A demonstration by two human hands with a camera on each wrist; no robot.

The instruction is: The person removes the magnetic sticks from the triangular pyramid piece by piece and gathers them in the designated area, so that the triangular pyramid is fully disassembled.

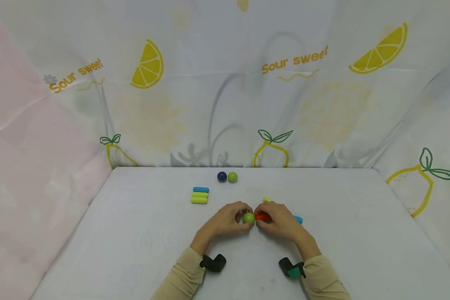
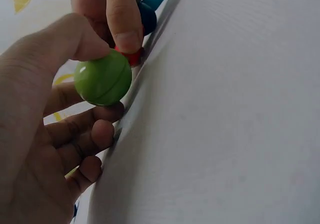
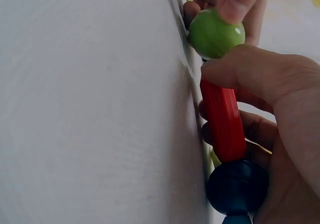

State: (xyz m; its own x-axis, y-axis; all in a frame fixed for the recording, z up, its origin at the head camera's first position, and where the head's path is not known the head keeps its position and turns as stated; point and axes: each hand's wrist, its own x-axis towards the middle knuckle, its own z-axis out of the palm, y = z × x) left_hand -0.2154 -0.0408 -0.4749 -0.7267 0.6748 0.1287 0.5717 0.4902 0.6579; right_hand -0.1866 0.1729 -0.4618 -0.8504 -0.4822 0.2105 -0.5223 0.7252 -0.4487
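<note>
My left hand (image 1: 226,219) pinches a green ball (image 1: 249,218), right hand (image 1: 280,219) grips a red stick (image 3: 226,126) just beside it, dark blue ball (image 3: 237,188) at stick's far end.

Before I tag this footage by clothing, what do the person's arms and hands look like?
The left sleeve and right sleeve are beige. Near their ends sit a bent black left device and a similar right device with a green patch. The left hand and right hand wear no gloves.

Green ball (image 2: 102,79), red stick (image 3: 226,126), navy ball (image 3: 237,186), lemon-patterned white cloth (image 1: 195,104)
</note>
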